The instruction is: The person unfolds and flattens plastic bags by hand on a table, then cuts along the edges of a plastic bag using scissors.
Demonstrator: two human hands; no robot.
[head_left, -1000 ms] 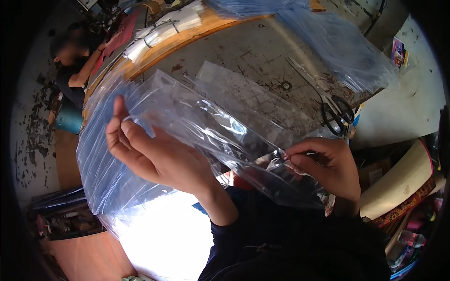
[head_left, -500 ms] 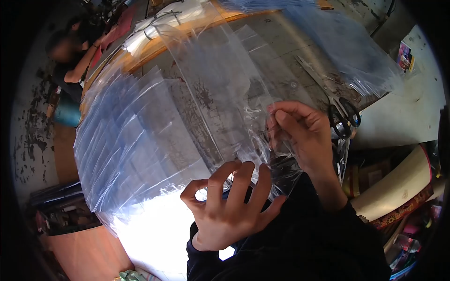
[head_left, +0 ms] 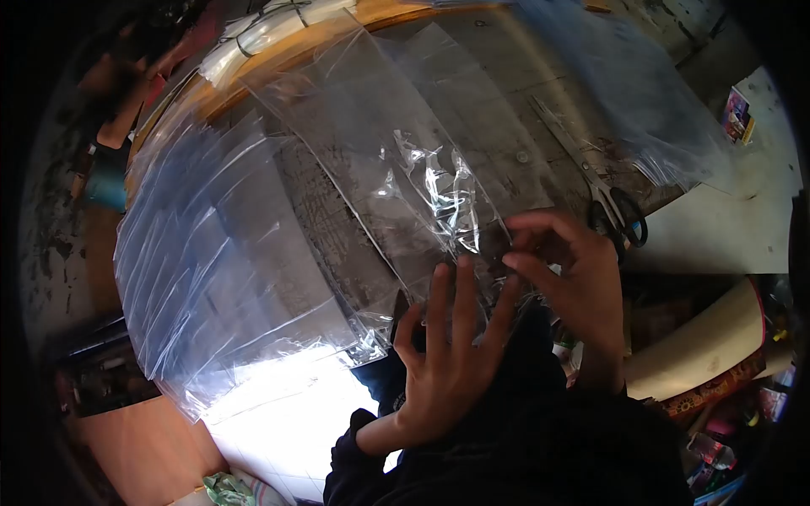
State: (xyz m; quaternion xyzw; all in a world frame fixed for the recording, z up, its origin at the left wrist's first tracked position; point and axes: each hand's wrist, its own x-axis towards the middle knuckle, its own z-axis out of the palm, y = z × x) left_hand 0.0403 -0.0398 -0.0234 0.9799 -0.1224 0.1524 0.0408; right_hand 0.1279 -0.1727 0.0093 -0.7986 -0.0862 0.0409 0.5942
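Observation:
A clear plastic sheet (head_left: 363, 110) lies over the worn table, its near end crumpled and shiny. My left hand (head_left: 456, 337) rests with fingers spread on that near end, at the table's edge. Just to the right, my right hand (head_left: 574, 278) has thumb and forefinger apart at the sheet's right edge, and nothing shows gripped between them. A fanned stack of bluish clear plastic sheets (head_left: 211, 253) lies at the left. Black-handled scissors (head_left: 603, 190) lie right of the sheet, beyond my right hand.
More bluish plastic (head_left: 624, 93) lies at the back right. A tied bundle of pale plastic (head_left: 261, 34) is at the back left, near a co-worker's blurred arm (head_left: 118, 126). A cream roll (head_left: 700, 346) stands at the lower right.
The clear sheet has come down from my hands onto the table, its far end swung away from me. My left hand has moved from the left onto its near end. My right fingers have parted.

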